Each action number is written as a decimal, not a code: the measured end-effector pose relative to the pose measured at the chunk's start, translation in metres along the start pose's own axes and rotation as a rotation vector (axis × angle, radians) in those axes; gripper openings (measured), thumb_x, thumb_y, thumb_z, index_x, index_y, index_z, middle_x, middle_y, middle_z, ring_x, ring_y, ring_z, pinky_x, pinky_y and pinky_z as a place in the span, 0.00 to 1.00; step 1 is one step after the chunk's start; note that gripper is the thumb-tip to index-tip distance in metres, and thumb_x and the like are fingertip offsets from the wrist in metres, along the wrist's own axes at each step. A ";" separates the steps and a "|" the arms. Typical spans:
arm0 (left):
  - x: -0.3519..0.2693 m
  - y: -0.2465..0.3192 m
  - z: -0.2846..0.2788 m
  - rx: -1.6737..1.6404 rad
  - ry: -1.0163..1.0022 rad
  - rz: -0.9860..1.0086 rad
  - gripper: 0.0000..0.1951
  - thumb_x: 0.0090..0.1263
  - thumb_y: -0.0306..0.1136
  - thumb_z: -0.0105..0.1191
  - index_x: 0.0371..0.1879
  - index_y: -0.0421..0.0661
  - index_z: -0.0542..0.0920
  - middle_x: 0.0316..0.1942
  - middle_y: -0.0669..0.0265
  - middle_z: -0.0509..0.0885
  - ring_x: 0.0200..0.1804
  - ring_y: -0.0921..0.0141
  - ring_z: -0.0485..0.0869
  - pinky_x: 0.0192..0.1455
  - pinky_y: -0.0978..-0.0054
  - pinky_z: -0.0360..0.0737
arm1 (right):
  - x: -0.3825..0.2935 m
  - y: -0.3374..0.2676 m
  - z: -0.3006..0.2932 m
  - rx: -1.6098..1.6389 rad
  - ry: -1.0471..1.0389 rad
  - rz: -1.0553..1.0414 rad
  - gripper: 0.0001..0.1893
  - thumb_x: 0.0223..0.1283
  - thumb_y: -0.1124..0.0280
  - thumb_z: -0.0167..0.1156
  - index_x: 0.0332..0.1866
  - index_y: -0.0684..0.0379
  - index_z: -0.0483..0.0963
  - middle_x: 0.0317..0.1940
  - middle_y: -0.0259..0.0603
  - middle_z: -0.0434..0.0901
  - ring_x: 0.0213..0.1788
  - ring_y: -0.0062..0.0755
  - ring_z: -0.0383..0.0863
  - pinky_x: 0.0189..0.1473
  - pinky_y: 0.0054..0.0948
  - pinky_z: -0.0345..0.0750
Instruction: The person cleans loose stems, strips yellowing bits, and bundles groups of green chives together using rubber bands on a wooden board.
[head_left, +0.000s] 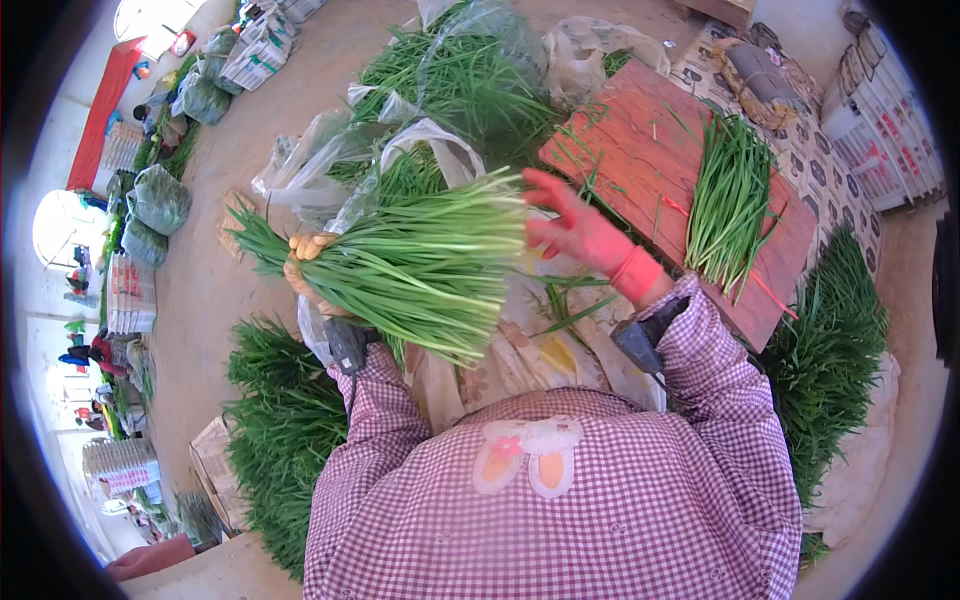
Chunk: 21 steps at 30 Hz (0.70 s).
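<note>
My left hand (309, 259), in a tan glove, grips a large bunch of long green leafy stalks (420, 262), perhaps garlic chives, near its leafy end. The pale cut ends fan out to the right. Beside those ends my right hand (574, 229), in a red glove, is raised with its fingers apart and holds nothing; it is slightly blurred. To its right, a smaller bunch of the stalks (731, 199) lies on a red wooden board (630, 127), with red ties (772, 295) near it. Loose leaves lie over the cloth on my lap (525, 352).
Plastic bags (322, 169) of greens stand beyond my hands. Piles of greens lie at my left (281, 442) and right (832, 360). White crates (885, 127) are stacked at the far right. Along the left wall are more crates, filled bags and several people.
</note>
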<state>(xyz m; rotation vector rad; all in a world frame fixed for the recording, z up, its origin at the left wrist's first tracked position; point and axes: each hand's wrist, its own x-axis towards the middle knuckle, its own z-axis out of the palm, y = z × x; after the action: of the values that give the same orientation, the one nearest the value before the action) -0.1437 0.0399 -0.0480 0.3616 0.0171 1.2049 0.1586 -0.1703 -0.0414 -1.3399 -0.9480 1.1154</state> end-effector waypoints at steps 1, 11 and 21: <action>0.004 0.004 0.003 -0.140 -0.179 -0.052 0.06 0.61 0.28 0.54 0.35 0.50 0.72 0.26 0.77 0.71 0.33 0.78 0.72 0.56 0.71 0.71 | -0.001 0.000 0.004 -0.084 -0.116 0.075 0.16 0.67 0.59 0.53 0.39 0.63 0.75 0.24 0.33 0.77 0.24 0.21 0.79 0.28 0.24 0.77; 0.004 0.016 0.022 -0.183 -0.463 -0.044 0.07 0.62 0.28 0.52 0.36 0.51 0.69 0.25 0.77 0.68 0.30 0.79 0.70 0.51 0.75 0.69 | -0.032 -0.039 -0.037 0.028 -0.078 0.265 0.11 0.67 0.64 0.54 0.36 0.60 0.79 0.15 0.30 0.74 0.13 0.16 0.70 0.18 0.17 0.68; 0.007 0.012 0.033 -0.277 -0.659 -0.062 0.06 0.63 0.29 0.51 0.36 0.49 0.70 0.25 0.76 0.70 0.30 0.79 0.72 0.51 0.75 0.69 | -0.031 -0.078 -0.003 0.073 -0.204 0.074 0.10 0.63 0.70 0.60 0.47 0.59 0.78 0.24 0.29 0.77 0.22 0.13 0.74 0.26 0.16 0.73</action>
<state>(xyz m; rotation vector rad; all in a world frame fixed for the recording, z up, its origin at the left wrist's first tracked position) -0.1455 0.0415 -0.0126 0.4940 -0.6964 0.9643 0.1592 -0.1948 0.0393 -1.2267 -1.0006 1.3507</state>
